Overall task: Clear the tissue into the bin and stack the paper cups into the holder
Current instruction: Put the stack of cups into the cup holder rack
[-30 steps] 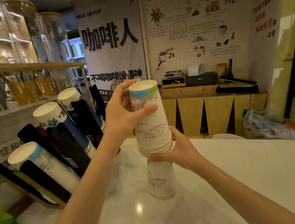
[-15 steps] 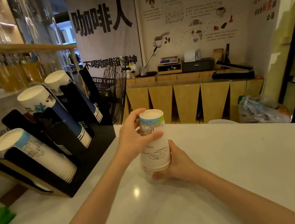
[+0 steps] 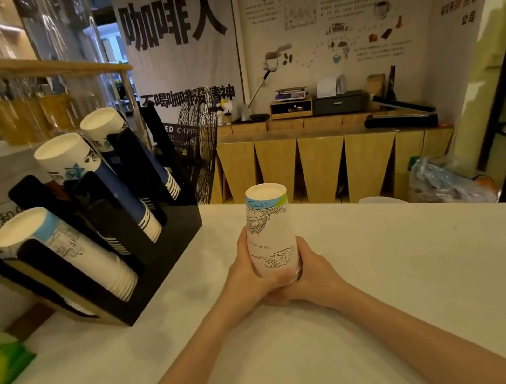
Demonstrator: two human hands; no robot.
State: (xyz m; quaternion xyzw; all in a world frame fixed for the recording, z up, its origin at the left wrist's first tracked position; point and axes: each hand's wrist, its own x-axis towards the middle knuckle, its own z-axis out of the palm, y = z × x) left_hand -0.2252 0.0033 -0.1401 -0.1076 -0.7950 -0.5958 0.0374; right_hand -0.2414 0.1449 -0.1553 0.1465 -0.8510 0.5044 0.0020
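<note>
The white paper cup stack with line drawings and a blue-green band [image 3: 270, 229] stands upside down on the pale counter [image 3: 424, 263], and I'd square its rims flush, then tip it to match the slant of the black slotted cup holder [image 3: 155, 258] before sliding it in. My left hand [image 3: 252, 275] and right hand [image 3: 312, 272] both wrap the stack's lower end, fingers meeting beneath it. The holder, already carrying three tilted stacks, sits near on the left.
</note>
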